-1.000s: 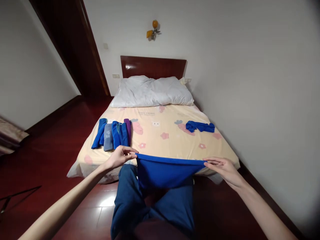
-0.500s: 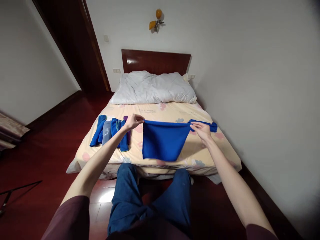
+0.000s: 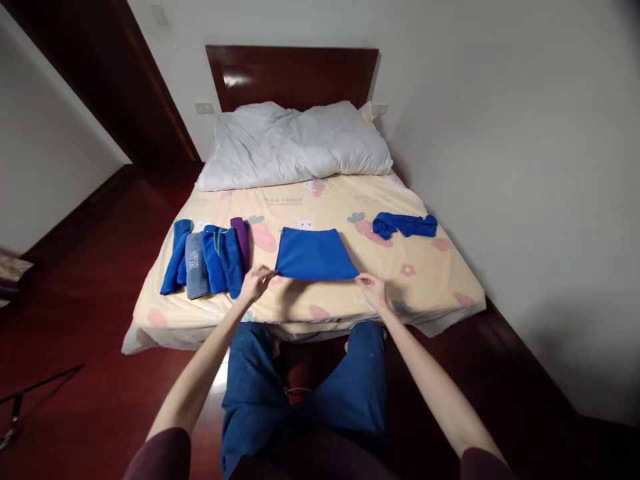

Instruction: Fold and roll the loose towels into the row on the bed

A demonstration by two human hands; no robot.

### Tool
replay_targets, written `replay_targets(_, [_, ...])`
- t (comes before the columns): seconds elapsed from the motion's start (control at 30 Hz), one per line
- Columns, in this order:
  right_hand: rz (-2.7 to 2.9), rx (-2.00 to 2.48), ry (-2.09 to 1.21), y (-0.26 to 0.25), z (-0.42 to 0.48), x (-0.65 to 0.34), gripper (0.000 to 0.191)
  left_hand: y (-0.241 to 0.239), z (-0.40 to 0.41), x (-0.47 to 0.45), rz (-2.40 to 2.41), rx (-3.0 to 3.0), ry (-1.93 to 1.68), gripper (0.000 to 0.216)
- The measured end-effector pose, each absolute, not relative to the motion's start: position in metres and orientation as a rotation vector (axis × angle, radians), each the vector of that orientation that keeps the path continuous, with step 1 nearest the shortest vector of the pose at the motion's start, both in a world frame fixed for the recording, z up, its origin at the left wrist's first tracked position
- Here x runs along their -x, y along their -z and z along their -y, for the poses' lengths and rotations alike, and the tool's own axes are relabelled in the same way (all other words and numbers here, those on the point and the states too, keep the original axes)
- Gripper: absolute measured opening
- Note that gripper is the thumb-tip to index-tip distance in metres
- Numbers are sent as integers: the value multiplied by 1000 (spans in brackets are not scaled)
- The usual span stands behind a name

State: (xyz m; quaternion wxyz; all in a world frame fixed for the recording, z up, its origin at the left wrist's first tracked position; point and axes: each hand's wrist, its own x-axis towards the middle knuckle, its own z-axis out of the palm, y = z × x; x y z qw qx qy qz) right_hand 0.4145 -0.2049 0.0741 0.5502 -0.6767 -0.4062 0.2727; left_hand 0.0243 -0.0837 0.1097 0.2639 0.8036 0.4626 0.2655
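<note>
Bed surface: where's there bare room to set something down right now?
On the sheet, one patch lies between the stretched blue cloth and the pale bedding; another runs from the right hand to its right edge, in front of the crumpled blue cloth. It's crowded at the left, where the fabric bundles lie close to the left hand.

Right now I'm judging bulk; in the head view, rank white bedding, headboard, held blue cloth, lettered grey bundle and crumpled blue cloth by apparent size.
1. White bedding
2. Headboard
3. Held blue cloth
4. Lettered grey bundle and crumpled blue cloth: too alike to rank.
</note>
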Motion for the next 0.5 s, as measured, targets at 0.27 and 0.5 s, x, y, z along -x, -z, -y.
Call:
replay_targets(0.27, [746, 1674, -832, 9, 221, -388, 46, -6, 127, -37, -1539, -1760, -543, 30])
replay_targets(0.5, [717, 1629, -874, 21, 220, -403, 61, -2, 121, -33, -1487, -1525, -661, 40])
